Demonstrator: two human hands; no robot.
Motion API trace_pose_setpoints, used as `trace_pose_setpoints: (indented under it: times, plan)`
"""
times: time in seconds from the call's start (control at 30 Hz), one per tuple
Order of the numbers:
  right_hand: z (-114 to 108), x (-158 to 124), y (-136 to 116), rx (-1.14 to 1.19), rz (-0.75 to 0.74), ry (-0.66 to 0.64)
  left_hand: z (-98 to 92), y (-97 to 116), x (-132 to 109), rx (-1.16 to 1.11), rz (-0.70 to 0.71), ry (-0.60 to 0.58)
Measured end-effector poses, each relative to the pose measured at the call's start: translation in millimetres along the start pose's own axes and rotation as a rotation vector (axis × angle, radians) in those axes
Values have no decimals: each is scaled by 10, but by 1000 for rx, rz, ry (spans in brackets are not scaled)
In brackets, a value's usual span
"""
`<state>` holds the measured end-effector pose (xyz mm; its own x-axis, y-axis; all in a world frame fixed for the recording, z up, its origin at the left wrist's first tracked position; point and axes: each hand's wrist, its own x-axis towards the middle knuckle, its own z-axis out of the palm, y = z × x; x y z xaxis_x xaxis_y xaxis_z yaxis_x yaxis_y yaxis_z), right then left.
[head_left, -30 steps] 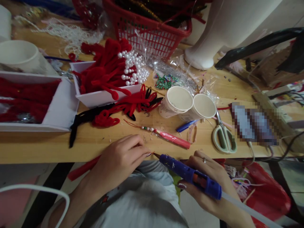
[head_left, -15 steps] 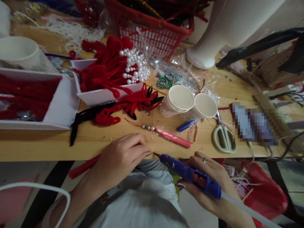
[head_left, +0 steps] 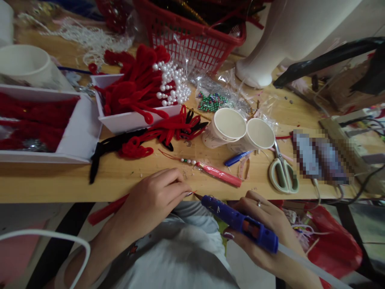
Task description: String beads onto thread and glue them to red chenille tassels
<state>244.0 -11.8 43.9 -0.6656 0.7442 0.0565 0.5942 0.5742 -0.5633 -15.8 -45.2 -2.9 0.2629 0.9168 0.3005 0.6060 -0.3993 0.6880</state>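
My right hand (head_left: 264, 233) grips a blue hot glue gun (head_left: 239, 222) with a clear glue stick at its rear. Its nozzle points left at the fingertips of my left hand (head_left: 152, 200). My left hand is pinched shut on a red pipe cleaner (head_left: 105, 210) that trails out to the left below the table edge. Both hands hover at the front edge of the wooden table (head_left: 60, 180), above my lap.
On the table lie a pink beaded tassel (head_left: 216, 173), a blue pen (head_left: 236, 158), scissors (head_left: 282, 174), two paper cups (head_left: 239, 130), red and black pipe cleaners (head_left: 159, 134), white trays (head_left: 81, 136) of red pieces and pearls, and a red basket (head_left: 192, 38).
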Motion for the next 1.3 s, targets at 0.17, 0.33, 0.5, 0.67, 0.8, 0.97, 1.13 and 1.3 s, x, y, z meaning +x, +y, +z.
trace_pose_setpoints:
  times: [0.17, 0.33, 0.5, 0.67, 0.8, 0.97, 1.13, 1.3]
  plan:
    - [-24, -33, 2, -25, 24, -15, -4, 5, 20, -3, -1, 12]
    - [-45, 12, -32, -46, -18, 5, -3, -2, 14, -9, -12, -6]
    - [-96, 16, -46, -116, -1, -48, 5, -11, 14, 2, 0, 1]
    - [-85, 52, -65, -98, -46, -14, 0, -9, 16, -1, 0, -1]
    - [-113, 60, -93, -99, -19, -68, -6, -3, 8, -2, 1, -8]
    - [-107, 23, -91, -71, 3, -37, -2, -5, 13, -21, -11, -19]
    - [-62, 6, -69, -42, 10, -54, 0, -7, 17, -35, -8, -16]
    - [-84, -6, -62, -63, 16, -46, 4, -21, 6, -23, -4, -4]
